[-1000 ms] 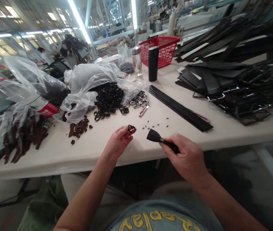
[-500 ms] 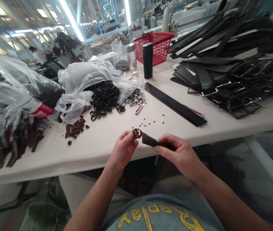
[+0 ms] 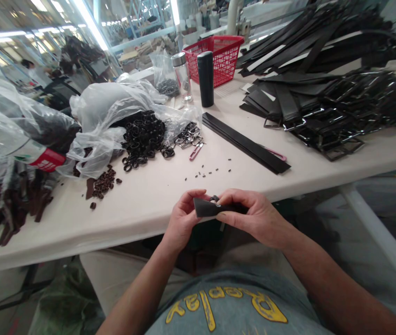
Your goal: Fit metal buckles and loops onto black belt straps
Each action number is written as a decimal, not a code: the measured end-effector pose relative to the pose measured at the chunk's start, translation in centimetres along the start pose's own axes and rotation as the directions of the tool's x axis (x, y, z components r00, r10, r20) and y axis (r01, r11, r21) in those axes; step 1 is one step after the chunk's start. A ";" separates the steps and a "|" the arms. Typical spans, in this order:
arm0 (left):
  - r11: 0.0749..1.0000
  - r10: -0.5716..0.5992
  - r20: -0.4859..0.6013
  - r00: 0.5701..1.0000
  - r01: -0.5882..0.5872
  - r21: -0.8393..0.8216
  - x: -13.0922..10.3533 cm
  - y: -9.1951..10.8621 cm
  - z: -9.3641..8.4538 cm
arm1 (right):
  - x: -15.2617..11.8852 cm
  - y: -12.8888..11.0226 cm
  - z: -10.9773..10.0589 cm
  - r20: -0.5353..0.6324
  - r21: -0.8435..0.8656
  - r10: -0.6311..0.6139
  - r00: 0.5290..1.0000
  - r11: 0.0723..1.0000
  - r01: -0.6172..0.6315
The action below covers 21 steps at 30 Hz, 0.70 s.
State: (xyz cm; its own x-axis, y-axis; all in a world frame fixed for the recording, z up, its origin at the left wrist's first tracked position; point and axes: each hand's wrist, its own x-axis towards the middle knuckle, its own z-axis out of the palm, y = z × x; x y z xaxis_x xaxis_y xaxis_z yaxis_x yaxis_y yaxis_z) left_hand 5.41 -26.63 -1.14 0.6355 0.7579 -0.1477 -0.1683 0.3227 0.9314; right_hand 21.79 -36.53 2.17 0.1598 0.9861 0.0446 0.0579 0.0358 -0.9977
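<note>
In front of me at the table edge, my right hand (image 3: pixel 254 215) grips a black belt strap (image 3: pixel 204 209) between thumb and fingers, its wide end pointing left. A small metal spot shows on the strap near my right thumb. My left hand (image 3: pixel 181 218) is closed at that end, its fingertips partly hidden behind the strap. A small black belt loop (image 3: pixel 214 198) shows just above and behind the strap, between the hands; whether it encircles the strap is not clear. Several tiny metal pieces (image 3: pixel 204 176) lie on the table beyond my hands.
Black loops (image 3: pixel 144 137) spill from a plastic bag (image 3: pixel 105 104), with brown loops (image 3: pixel 104 186) to their left. Pink-handled snips (image 3: pixel 195 151), black straps (image 3: pixel 243 142), a dark tumbler (image 3: pixel 205 79), a glass bottle (image 3: pixel 183 79) and a red basket (image 3: pixel 231 65) stand beyond. Buckled belts (image 3: pixel 323 116) are heaped right.
The loop in my left hand has moved right, to behind the strap near my right fingers. My left hand now meets the strap end. The view has shifted slightly.
</note>
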 end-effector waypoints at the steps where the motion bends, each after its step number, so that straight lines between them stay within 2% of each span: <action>1: 0.994 0.042 0.016 0.999 -0.043 0.103 -0.1 0.3 0.0 | -0.1 -0.3 -0.3 0.025 -0.071 -0.014 1.000 0.997 0.015; 4: 0.914 0.109 0.094 0.990 -0.137 0.382 -0.5 1.4 0.2 | -0.2 -1.2 -0.9 0.121 -0.181 -0.029 0.992 0.982 0.051; 7: 0.798 0.181 0.183 0.966 -0.253 0.548 -1.1 2.1 0.5 | -0.3 -1.8 -1.2 0.213 -0.177 0.008 0.977 0.984 0.030; 12: 0.714 0.196 0.253 0.947 -0.315 0.626 -1.9 2.2 0.5 | -0.6 -2.0 -1.7 0.327 -0.079 0.111 0.938 0.993 -0.090; 15: 0.675 0.216 0.246 0.945 -0.326 0.661 -2.0 1.7 0.1 | -0.8 -1.7 -2.0 0.330 -0.044 0.116 0.937 0.993 -0.108; 17: 0.705 0.223 0.177 0.958 -0.284 0.649 -1.8 1.3 -0.4 | -1.0 -1.5 -2.2 0.281 -0.019 0.079 0.956 0.997 -0.077; 18: 0.752 0.212 0.124 0.969 -0.243 0.613 -1.7 1.1 -0.7 | -1.1 -1.4 -2.3 0.241 -0.018 0.055 0.969 0.998 -0.053; 21: 0.928 0.084 -0.017 0.996 -0.072 0.365 -1.4 0.7 -1.4 | -1.6 -1.2 -2.4 0.040 -0.138 -0.037 0.999 0.990 0.042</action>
State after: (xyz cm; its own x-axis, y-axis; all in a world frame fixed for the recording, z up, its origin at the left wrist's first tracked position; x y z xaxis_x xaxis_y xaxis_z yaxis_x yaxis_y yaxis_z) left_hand 3.40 -26.65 -0.70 0.6063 0.7917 -0.0743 0.0727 0.0379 0.9966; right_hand 23.87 -38.52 3.39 0.1184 0.9898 0.0790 0.1999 0.0542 -0.9783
